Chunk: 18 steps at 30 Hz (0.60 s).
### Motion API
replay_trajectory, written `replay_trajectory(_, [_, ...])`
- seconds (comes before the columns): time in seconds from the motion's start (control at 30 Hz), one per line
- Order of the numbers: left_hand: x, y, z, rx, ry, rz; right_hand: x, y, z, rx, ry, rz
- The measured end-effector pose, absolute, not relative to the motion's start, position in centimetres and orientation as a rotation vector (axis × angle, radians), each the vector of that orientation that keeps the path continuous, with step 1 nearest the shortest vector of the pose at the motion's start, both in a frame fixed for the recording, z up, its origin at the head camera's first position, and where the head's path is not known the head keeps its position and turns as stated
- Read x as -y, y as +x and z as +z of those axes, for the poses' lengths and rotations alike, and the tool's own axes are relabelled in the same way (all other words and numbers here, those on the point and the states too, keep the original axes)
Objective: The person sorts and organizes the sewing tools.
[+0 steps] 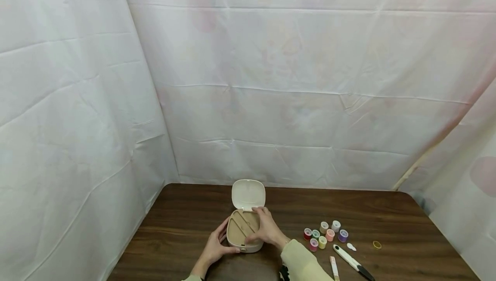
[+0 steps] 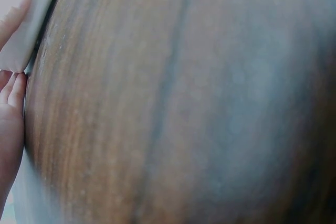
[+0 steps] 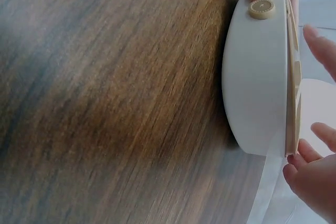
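A white box (image 1: 253, 249) with rounded corners stands on the table, its lid (image 1: 249, 194) raised at the back. Inside its rim lies a tan divided tray (image 1: 234, 232); in the right wrist view the edge of the tray (image 3: 292, 103) shows slightly above the box wall. My left hand (image 1: 214, 246) grips the box's front left corner, thumb beside the round tan button (image 3: 262, 9) and fingers along the side. Over the tray's right part reaches my right hand (image 1: 267, 229), fingers spread, fingertips (image 3: 294, 161) at the tray's edge and thumb apart from it.
Several thread spools (image 1: 330, 235) in different colours stand to the right. Near them lie a small white piece (image 1: 351, 246), a yellow ring (image 1: 377, 244), a white tool with a black end (image 1: 346, 257) and a white stick (image 1: 334, 267). White cloth (image 1: 294, 160) hangs behind the wooden table (image 1: 186, 216).
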State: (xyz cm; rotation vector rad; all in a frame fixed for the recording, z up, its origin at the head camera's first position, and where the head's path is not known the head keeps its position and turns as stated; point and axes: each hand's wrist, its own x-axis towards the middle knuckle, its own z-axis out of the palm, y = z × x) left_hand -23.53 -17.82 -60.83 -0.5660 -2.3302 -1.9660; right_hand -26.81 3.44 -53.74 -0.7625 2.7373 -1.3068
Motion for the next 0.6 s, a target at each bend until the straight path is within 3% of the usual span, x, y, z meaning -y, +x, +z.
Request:
replay_trajectory(0.2, [17.85, -23.54, -61.06, 2.241, -0.719, -1.877, -3.37, -26.86, -53.54, -2.77, -0.757, -1.343])
replay_trajectory(0.6, [17.64, -23.4, -60.54, 2.332, -0.53, -1.993, -3.23, -26.78, -53.38, -2.842, -0.682, -1.291])
